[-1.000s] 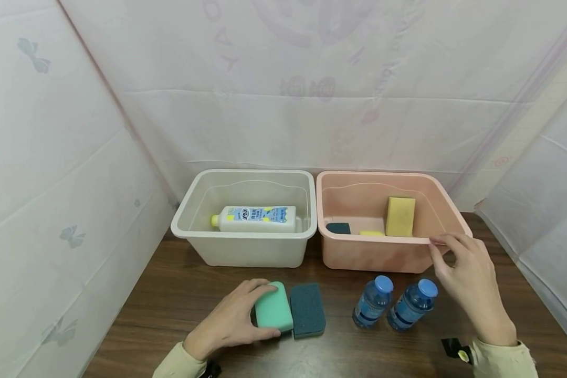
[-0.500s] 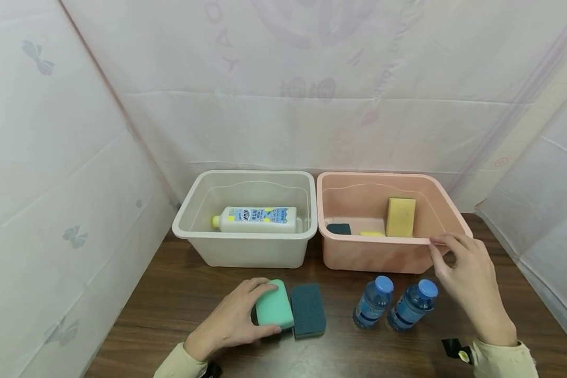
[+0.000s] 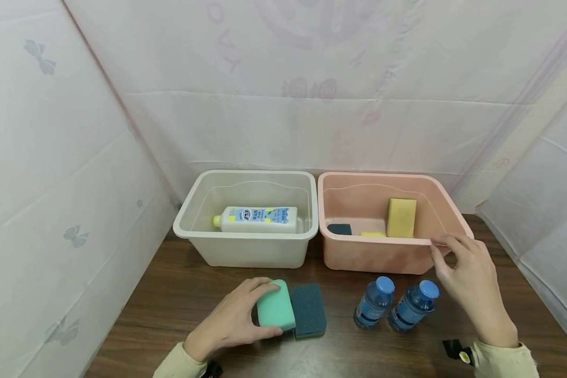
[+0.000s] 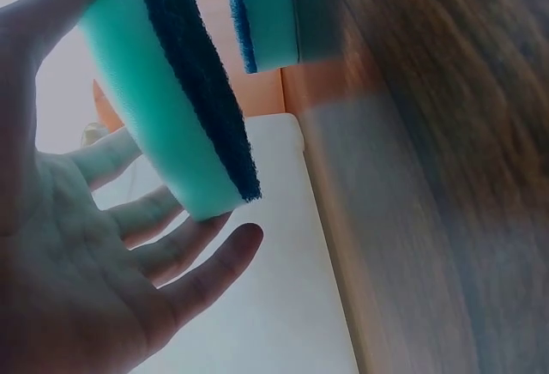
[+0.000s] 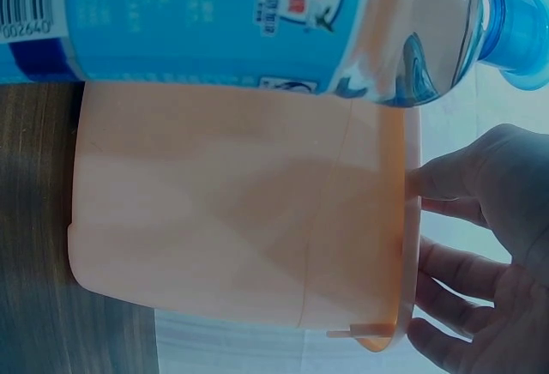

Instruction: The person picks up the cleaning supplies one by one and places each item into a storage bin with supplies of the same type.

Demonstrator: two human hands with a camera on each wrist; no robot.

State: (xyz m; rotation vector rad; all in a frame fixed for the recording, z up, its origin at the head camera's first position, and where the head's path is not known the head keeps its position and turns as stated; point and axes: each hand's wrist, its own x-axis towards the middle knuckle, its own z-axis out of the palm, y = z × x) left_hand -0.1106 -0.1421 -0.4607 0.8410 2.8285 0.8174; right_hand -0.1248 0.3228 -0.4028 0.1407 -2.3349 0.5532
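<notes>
Hidden and clipped parts about the desk [image 3: 170, 294]
At the desk's back edge, the front wall of the pink bin [image 3: 373, 255] hides the foot of the dark pad [image 3: 338, 229] and of the standing yellow sponge [image 3: 401, 218], leaving only a sliver of a low yellow piece [image 3: 373, 234]; nearer the desk's front edge, itself cropped from the head view, the left hand [image 3: 233, 317] covers one side of the green sponge [image 3: 275, 306], which the left wrist view cuts at the top along with the dark-topped sponge [image 3: 308, 311], while print on the left bottle [image 3: 372, 304] and right bottle [image 3: 411, 307] is too small to read, the right wrist view crops one of them, I cannot tell which, and both sleeves [image 3: 505, 362] run out below.
</notes>
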